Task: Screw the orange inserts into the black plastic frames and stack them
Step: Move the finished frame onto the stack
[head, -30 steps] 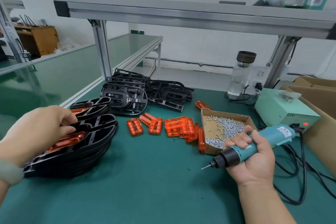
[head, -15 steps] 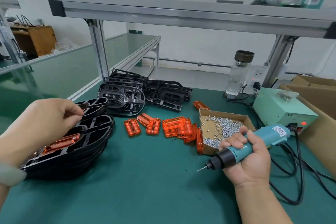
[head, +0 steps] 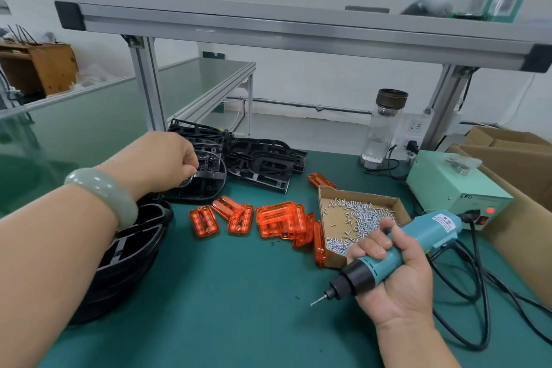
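Noting, far left on the green tabletop (head: 239, 308), a nested stack of black frames (head: 143, 260), partly hidden under the left forearm. Seeing a pale green bangle (head: 101, 191) on that wrist. Reaching forward with the left hand (head: 167, 161), fingers curled and pinching the near rim of the top frame (head: 209, 176) in a second, looser pile of frames (head: 265, 163) at the back of the tabletop. Logging the orange inserts (head: 277, 219) lying loose in the middle, just in front of that pile: a few singly, the rest heaped together, some leaning against a shallow cardboard tray (head: 361, 193); one more lying behind the tray. Recording a scatter of small silver screws (head: 358, 216) inside the tray. Gripping a teal electric screwdriver (head: 418, 236) in the right hand (head: 397, 275), fingers wrapped round its barrel, bit pointing down and left toward the tabletop. Noting, behind and further right, a glass bottle (head: 382, 131) at the back, a pale green power box (head: 454, 185) with a red light on, black cable (head: 478, 293) looping across the tabletop, and brown cartons (head: 522, 164) at the far edge.
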A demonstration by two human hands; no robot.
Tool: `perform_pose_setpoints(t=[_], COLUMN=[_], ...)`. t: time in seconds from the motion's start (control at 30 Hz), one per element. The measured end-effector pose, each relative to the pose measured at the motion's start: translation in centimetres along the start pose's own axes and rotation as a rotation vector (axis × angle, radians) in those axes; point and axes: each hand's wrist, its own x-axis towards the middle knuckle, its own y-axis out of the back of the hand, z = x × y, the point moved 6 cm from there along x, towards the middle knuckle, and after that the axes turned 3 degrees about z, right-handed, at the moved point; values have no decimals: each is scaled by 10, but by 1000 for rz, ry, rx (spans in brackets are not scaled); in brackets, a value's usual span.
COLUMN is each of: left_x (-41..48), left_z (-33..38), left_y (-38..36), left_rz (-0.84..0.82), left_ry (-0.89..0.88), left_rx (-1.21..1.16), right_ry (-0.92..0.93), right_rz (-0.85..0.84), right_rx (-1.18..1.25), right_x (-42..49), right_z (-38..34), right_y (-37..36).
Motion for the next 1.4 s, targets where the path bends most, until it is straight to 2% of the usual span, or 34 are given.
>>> perform_pose_setpoints(t=[0.37, 0.6, 0.83, 1.03, 1.17, 1.27, 1.4], left_x=[46, 46, 44, 38, 34, 32, 34], left_z=[-10, -24, -16, -20, -19, -15, 2], left_y=[-48, -74, -55, -42, -33, -26, -13], left_rz=[-254, -349, -207, -208, -209, -227, -165], left_ry=[106, 180, 120, 201, 105, 82, -1], left_rx=[172, 231, 311, 319, 396, 350, 296], right_ry=[-1, -8, -21, -9, -15, -16, -24], right_rz=[-3, -3, -17, 13, 10, 8, 6], right_rx=[11, 22, 17, 21, 30, 30, 37], right_x=[5, 7, 8, 9, 10, 11, 11], right_z=[0, -1, -1, 0, 0, 0, 0], right_y=[0, 1, -1, 3, 3, 3, 2])
